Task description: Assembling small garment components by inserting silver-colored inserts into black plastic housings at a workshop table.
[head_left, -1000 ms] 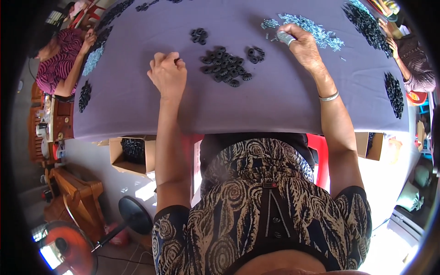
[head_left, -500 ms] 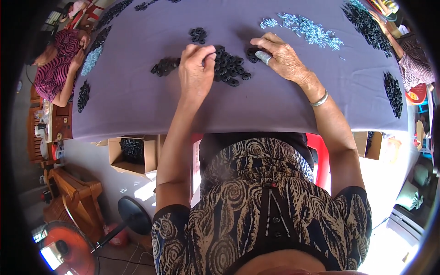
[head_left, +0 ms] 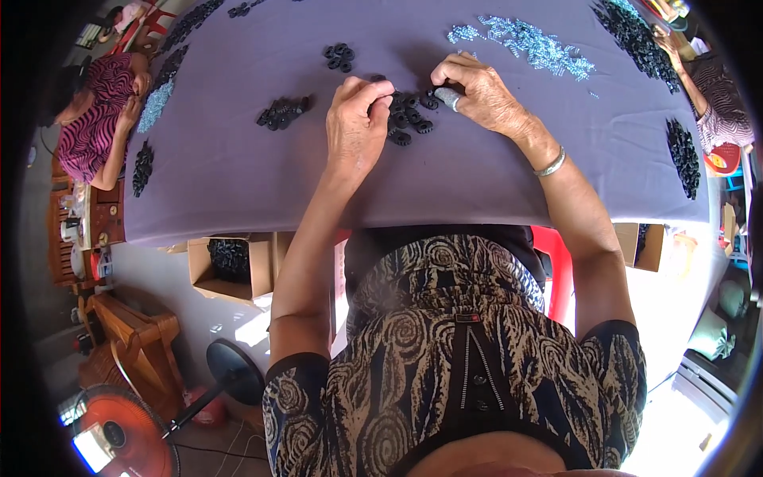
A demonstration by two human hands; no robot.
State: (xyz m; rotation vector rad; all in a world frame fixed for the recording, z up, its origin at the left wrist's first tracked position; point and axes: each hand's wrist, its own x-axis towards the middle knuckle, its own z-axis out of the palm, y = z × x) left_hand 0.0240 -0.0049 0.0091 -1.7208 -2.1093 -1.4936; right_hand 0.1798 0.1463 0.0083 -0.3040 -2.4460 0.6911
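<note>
My left hand (head_left: 358, 127) is closed, thumb and forefinger pressed together over the pile of small black ring-shaped parts (head_left: 411, 119). Whatever sits in that pinch is too small to make out. Just to its right, my right hand (head_left: 486, 97) is closed too, its fingertips curled by a black ring-shaped part (head_left: 430, 100) at the pile's edge. A grey wrap (head_left: 448, 98) covers one of its digits, and a silver bangle circles the wrist. Other black parts lie in a heap (head_left: 282, 113) left of my left hand and in a small cluster (head_left: 339, 56) beyond it.
Small silvery springs (head_left: 534, 49) lie scattered beyond my right hand on the purple-grey cloth (head_left: 477, 187). Black parts are heaped by the right edge (head_left: 683, 159) and left edge (head_left: 143, 168). People sit at both sides. A cardboard box (head_left: 230, 270) and a fan (head_left: 119, 433) stand below.
My left hand has shifted right, toward my right hand, uncovering more of the left heap. My right hand has moved slightly left, its fingers curled in more.
</note>
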